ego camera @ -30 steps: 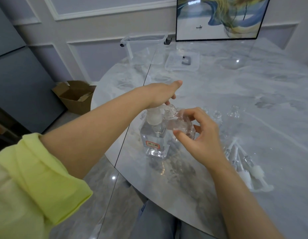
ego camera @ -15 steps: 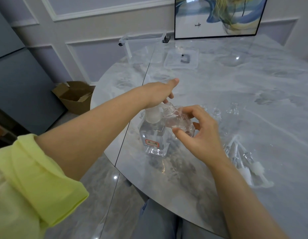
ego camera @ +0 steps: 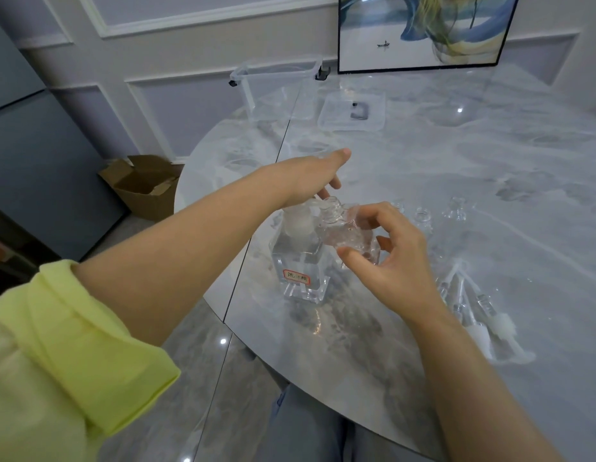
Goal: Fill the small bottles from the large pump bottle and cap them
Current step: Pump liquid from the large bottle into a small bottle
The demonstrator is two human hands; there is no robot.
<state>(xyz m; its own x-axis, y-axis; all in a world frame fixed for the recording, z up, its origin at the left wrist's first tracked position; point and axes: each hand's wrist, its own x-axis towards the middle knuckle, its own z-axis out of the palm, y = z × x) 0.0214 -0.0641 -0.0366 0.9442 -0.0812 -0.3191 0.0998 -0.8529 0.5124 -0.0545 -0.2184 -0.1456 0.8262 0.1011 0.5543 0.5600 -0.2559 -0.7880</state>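
The large square pump bottle (ego camera: 301,261) of clear liquid, with a red-edged label, stands near the table's front edge. My left hand (ego camera: 315,176) lies flat on its white pump head, fingers stretched out. My right hand (ego camera: 386,258) holds a small clear bottle (ego camera: 348,233) tilted, its open neck right under the pump spout. Other small clear bottles (ego camera: 423,218) stand uncapped behind my right hand. Several loose pump caps with white tubes (ego camera: 480,315) lie on the table to the right of my wrist.
A clear plastic bin (ego camera: 276,91) and its lid (ego camera: 351,111) sit at the far side of the marble table (ego camera: 490,181), below a framed picture (ego camera: 426,28). An open cardboard box (ego camera: 146,185) stands on the floor at the left.
Both hands keep their hold; the left hand stays on the pump head and the small bottle stays at the spout. Only the view has shifted slightly.
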